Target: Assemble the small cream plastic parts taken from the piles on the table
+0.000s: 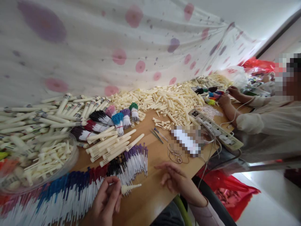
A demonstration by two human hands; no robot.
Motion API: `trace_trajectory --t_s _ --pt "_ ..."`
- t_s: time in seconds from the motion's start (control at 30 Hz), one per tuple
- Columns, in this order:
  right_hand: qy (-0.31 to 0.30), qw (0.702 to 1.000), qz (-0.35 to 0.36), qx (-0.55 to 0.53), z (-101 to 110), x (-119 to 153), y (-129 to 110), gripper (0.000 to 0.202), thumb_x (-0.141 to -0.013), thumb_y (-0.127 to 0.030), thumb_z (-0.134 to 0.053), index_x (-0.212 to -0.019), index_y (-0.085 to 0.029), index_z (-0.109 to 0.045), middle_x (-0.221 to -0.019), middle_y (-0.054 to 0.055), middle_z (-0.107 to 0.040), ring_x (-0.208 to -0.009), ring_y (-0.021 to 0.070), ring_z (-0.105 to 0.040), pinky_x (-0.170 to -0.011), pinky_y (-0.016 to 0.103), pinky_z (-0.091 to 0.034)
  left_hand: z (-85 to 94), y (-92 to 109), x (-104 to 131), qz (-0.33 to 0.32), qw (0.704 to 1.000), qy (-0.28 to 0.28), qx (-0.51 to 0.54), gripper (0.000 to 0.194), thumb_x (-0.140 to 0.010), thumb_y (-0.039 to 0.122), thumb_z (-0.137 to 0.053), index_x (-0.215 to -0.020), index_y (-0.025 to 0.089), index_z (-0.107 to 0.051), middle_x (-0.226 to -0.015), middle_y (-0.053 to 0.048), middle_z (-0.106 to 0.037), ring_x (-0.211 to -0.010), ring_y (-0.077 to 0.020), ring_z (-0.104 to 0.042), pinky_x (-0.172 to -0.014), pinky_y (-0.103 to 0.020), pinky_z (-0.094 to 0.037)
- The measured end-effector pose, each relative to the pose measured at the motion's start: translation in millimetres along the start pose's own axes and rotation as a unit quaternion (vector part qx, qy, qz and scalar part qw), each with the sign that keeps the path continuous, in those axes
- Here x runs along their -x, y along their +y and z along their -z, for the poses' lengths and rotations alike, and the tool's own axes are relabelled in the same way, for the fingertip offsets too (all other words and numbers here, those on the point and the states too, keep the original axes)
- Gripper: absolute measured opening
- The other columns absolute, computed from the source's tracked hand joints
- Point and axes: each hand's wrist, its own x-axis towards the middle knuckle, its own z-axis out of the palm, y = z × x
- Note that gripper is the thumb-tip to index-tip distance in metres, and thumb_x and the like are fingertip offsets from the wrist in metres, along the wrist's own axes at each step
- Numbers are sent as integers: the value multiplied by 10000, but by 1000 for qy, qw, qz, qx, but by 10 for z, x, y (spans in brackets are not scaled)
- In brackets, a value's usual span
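Observation:
A cream plastic pen part (130,187) with a thin stem pointing right is pinched in my left hand (109,197), low in the middle. My right hand (174,180) is a little way to the right over the bare wood, slightly blurred, its fingers apart with nothing visible in them. Beside my left hand, pen refills with white stems (70,191) lie in a long row sorted by top colour, with purple-topped refills (138,155) at the near right end. Several cream slotted pen barrels (115,147) lie just behind that row.
A clear tub (75,153) of small cream parts stands left. Bundled refills (117,121) and heaped cream parts (162,100) lie behind. Tweezers (157,137), a phone (187,141), a cable (178,155) and a power strip (218,130) are right. A co-worker (261,122) sits beyond.

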Motion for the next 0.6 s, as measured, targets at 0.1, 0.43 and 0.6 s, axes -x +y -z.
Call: trace_trajectory --t_s 0.1,0.43,0.6 --pt "-3 995 -65 -73 -66 -28 94 313 -800 -462 -757 -946 -189 -707 -1172 121 -702 -731 157 -718 -373 133 -427 -13 -1 18 -5 1000 5 11 426 -660 549 -801 -827 198 -627 -478 100 -374 -373 -38 -282 -370 -144 -222" --pt "14 991 -97 -95 -111 30 38 258 -870 -387 -698 -1066 -227 -646 -1154 92 -701 -819 148 -710 -450 137 -459 -60 57 64 -3 1000 9 25 424 -672 549 -798 -827 195 -624 -493 103 -355 -397 -31 -267 -398 -140 -203" --pt "-67 944 115 302 -597 224 -4 451 -876 -477 -652 -1251 -247 -548 -1146 105 -669 -981 253 -642 -814 361 -524 -93 80 91 -5 1000 0 -31 456 -678 610 -762 -804 196 -617 -487 86 -387 -429 -62 -313 -425 -167 -234"
